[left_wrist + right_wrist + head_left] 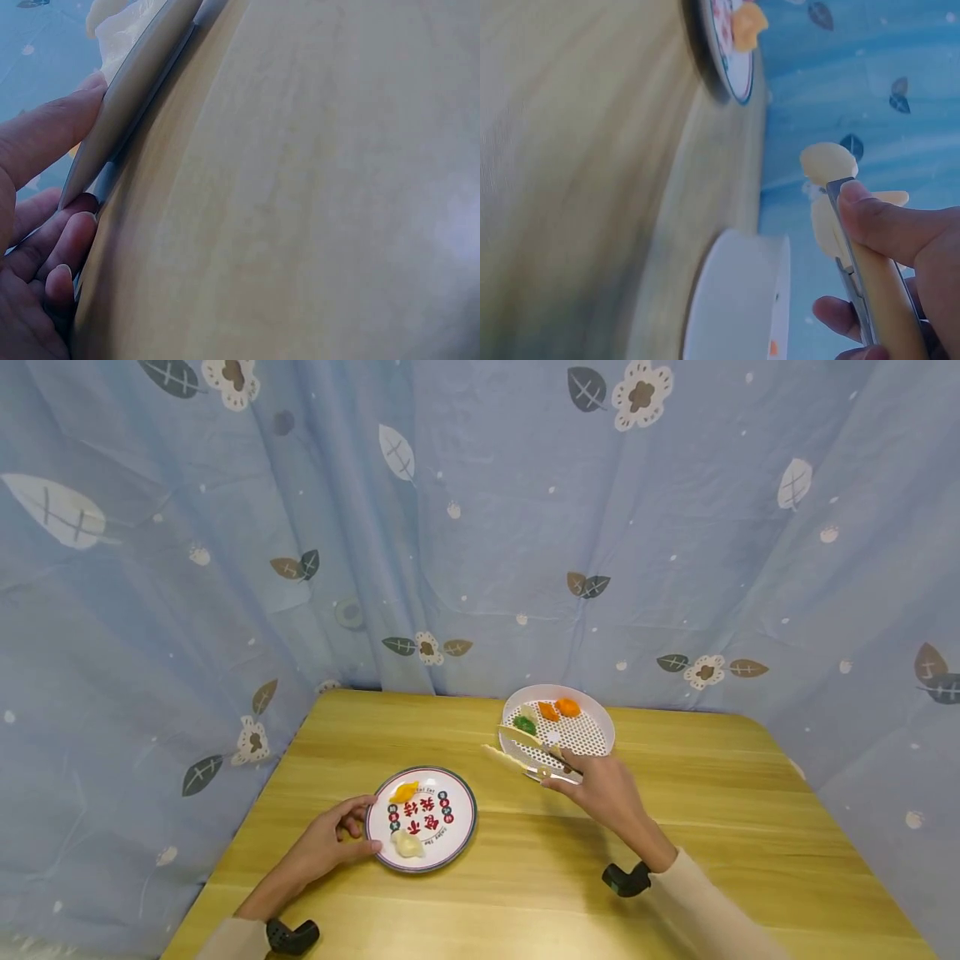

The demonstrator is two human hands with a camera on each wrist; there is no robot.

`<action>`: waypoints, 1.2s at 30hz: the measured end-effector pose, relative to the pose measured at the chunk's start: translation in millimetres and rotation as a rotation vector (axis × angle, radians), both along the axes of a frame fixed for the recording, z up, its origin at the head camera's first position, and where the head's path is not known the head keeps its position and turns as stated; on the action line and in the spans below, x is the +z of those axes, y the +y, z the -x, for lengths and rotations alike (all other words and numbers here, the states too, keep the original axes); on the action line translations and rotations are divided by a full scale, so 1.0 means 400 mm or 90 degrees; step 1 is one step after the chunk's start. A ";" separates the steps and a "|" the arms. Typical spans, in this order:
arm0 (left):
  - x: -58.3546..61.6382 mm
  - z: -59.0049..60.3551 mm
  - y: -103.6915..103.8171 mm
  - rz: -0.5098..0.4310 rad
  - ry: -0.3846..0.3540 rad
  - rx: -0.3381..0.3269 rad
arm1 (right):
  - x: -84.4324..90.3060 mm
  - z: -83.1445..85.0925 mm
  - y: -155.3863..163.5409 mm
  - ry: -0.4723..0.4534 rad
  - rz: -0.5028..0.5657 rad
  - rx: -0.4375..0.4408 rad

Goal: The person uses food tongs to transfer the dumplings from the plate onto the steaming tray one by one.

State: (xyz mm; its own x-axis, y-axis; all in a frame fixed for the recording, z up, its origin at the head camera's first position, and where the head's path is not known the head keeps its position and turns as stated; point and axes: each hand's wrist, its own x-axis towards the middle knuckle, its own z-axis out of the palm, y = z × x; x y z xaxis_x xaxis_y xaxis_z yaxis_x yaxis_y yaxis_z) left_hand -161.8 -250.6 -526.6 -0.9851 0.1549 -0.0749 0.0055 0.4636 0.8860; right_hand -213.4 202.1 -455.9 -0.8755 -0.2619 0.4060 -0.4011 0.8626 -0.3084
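My left hand [322, 845] pinches the near-left rim of a round white plate [462, 814] with red and dark printed characters, thumb at the edge and fingers beside it. Lying on the plate are a yellow dumpling [404, 792] and a cream dumpling [407, 844]. In my right hand [606, 789] is a pair of tongs [520, 737] with pale, rounded ends, which stand apart over the left part of a white perforated basket [602, 720]. I see no food between the ends in the head view. The right wrist view shows thumb and fingers around the tongs [877, 289].
Inside the basket lie two orange pieces [567, 707], a green one [524, 725] and a pale one partly hidden behind it. The wooden table [525, 893] ends at a blue patterned curtain [517, 527] at the back and sides.
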 end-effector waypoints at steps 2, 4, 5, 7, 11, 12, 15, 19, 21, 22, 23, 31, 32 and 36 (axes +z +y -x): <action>-0.001 -0.005 0.001 -0.003 -0.001 0.001 | -0.004 -0.012 -0.010 0.004 0.008 0.015; -0.004 -0.008 0.000 -0.009 -0.001 0.002 | -0.006 -0.022 -0.020 0.005 0.011 0.022; -0.006 -0.009 0.000 -0.013 0.001 0.002 | -0.006 -0.027 -0.024 0.006 0.009 0.026; -0.008 -0.008 -0.001 -0.016 0.003 0.002 | -0.007 -0.035 -0.031 0.008 0.008 0.034; -0.012 -0.005 -0.003 -0.015 0.006 0.002 | -0.011 -0.050 -0.046 0.002 0.011 0.058; -0.013 -0.004 -0.003 -0.014 0.007 0.002 | -0.012 -0.053 -0.050 -0.001 0.013 0.063; -0.014 -0.002 -0.004 -0.013 0.008 0.001 | -0.016 -0.062 -0.060 -0.004 0.026 0.085; -0.014 0.000 -0.004 -0.015 0.009 -0.001 | -0.024 -0.074 -0.075 -0.008 0.033 0.104; -0.014 0.000 -0.004 -0.016 0.012 -0.003 | -0.025 -0.082 -0.083 -0.015 0.032 0.108; -0.013 0.000 -0.004 -0.015 0.013 -0.003 | -0.026 -0.085 -0.087 -0.018 0.031 0.112; -0.013 0.000 -0.004 -0.015 0.015 -0.003 | -0.026 -0.090 -0.091 -0.021 0.031 0.114; -0.008 -0.001 -0.002 -0.011 0.012 -0.002 | -0.036 -0.121 -0.118 -0.041 0.048 0.158; -0.008 -0.001 -0.002 -0.012 0.011 -0.001 | -0.039 -0.124 -0.121 -0.046 0.049 0.164; -0.005 -0.001 -0.001 -0.012 0.010 -0.002 | -0.047 -0.136 -0.135 -0.069 0.053 0.185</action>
State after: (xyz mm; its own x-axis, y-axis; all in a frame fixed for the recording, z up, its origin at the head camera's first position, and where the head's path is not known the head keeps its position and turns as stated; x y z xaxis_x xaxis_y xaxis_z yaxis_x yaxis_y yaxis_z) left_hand -161.5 -251.0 -528.7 -0.9856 0.1592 -0.0564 0.0209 0.4464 0.8946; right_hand -158.8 148.1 -474.9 -0.8079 -0.4779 0.3449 -0.5884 0.6866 -0.4271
